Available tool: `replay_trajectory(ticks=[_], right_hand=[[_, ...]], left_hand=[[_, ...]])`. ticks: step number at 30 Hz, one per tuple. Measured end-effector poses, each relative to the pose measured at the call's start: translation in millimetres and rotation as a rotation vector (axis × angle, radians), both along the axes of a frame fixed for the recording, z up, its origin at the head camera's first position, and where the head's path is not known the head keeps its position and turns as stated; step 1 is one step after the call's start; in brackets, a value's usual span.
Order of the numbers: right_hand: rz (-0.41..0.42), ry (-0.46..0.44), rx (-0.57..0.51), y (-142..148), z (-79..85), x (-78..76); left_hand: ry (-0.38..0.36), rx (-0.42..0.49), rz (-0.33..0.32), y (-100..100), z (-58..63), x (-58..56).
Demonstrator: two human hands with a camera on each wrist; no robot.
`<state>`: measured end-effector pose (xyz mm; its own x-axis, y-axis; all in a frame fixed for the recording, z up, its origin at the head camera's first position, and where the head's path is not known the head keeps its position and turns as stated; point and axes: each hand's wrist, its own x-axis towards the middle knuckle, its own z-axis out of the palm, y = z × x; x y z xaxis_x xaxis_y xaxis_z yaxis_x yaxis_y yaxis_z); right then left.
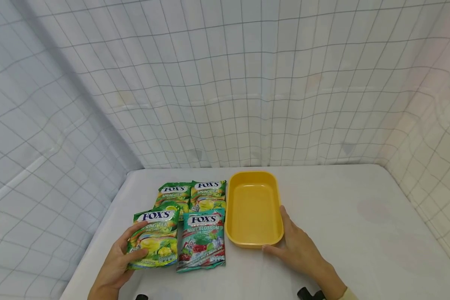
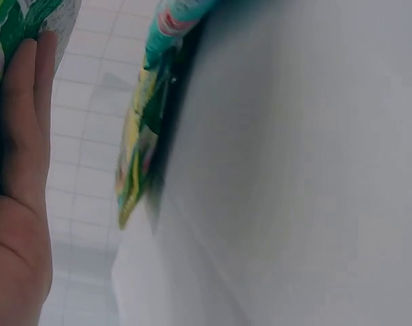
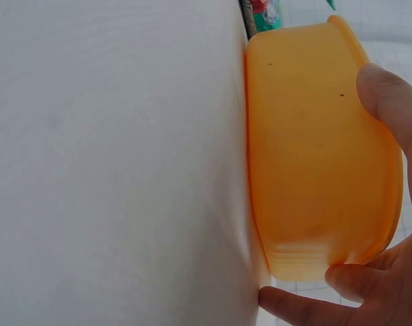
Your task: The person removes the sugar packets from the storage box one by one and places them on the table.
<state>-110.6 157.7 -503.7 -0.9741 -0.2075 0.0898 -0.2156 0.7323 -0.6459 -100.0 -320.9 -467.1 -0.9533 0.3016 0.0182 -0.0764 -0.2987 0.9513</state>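
My left hand [image 1: 114, 258] grips a green FOX'S Spring Tea candy bag [image 1: 160, 239] by its left side, thumb across the front. In the left wrist view this candy bag [image 2: 2, 34] is raised off the table and mostly cut off. Just right of it lies a teal FOX'S Mint Blossom candy bag [image 1: 203, 241]. Two more green Spring Tea bags, one on the left [image 1: 175, 195] and one on the right [image 1: 208, 198], lie behind. My right hand [image 1: 303, 252] holds the near right corner of a yellow plastic tray [image 1: 255, 241], thumb at its near rim, fingers along its right side.
A white-covered table [image 1: 360, 225] carries everything. White sheeting with a grid pattern [image 1: 255, 104] rises at the back and both sides. Dark objects, one by the left wrist [image 1: 141, 297] and one by the right wrist [image 1: 305, 293], show at the bottom edge.
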Motion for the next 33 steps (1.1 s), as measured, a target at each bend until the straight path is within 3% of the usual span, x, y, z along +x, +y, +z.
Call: replay_trajectory(ticks=[7, 13, 20, 33], right_hand=[[-0.006, 0.000, -0.001, -1.0, -0.6, 0.1], [-0.005, 0.014, -0.009, -0.8, -0.3, -0.2], [-0.008, 0.013, -0.002, -0.2, 0.4, 0.0], [-0.010, -0.011, -0.004, -1.0, -0.9, -0.9]], left_hand=[[-0.048, 0.004, 0.035, -9.2, -16.6, 0.8], [-0.066, 0.028, 0.026, -16.5, -28.1, 2.2], [-0.081, -0.120, 0.049, -15.4, -33.3, -1.8], [-0.168, -0.259, 0.081, -11.2, -33.1, -13.5]])
